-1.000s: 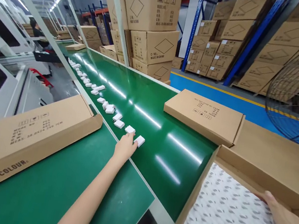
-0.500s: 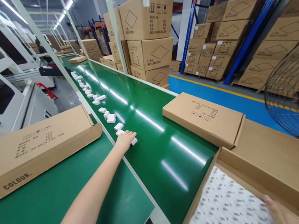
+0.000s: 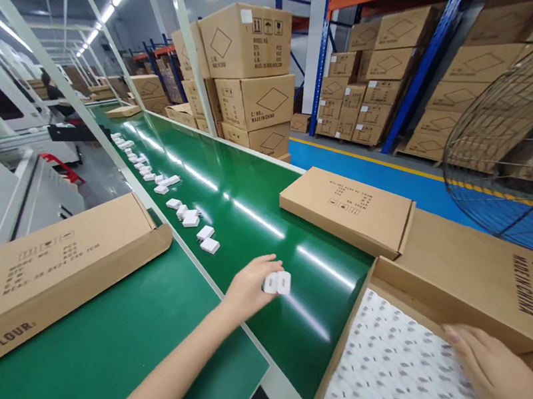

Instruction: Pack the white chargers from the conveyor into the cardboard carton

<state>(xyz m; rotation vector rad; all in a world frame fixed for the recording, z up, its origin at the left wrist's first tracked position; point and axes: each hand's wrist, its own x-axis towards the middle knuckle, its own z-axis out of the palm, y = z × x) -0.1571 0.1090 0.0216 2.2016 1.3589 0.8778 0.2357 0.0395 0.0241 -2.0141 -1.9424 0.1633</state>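
Two small white adapters (image 3: 277,283) are held side by side in my left hand (image 3: 251,286), above the green belt (image 3: 252,224). My right hand (image 3: 488,363) rests at the far inner side of the open carton (image 3: 363,309), over the white patterned layer (image 3: 399,382) that fills it. Its fingers lie extended and I make out nothing held in them. Several more white adapters (image 3: 209,245) lie in a loose row along the near edge of the belt, stretching away to the upper left.
A closed flat carton (image 3: 346,205) sits across the belt. Another long carton (image 3: 48,266) lies on the left green surface. Stacked boxes (image 3: 254,100) stand behind the belt, and a wire fan guard (image 3: 520,132) is at upper right.
My left hand has lifted two adapters off the belt and moved right, toward the open carton. My right hand shows more fully over the carton. The view has shifted slightly.
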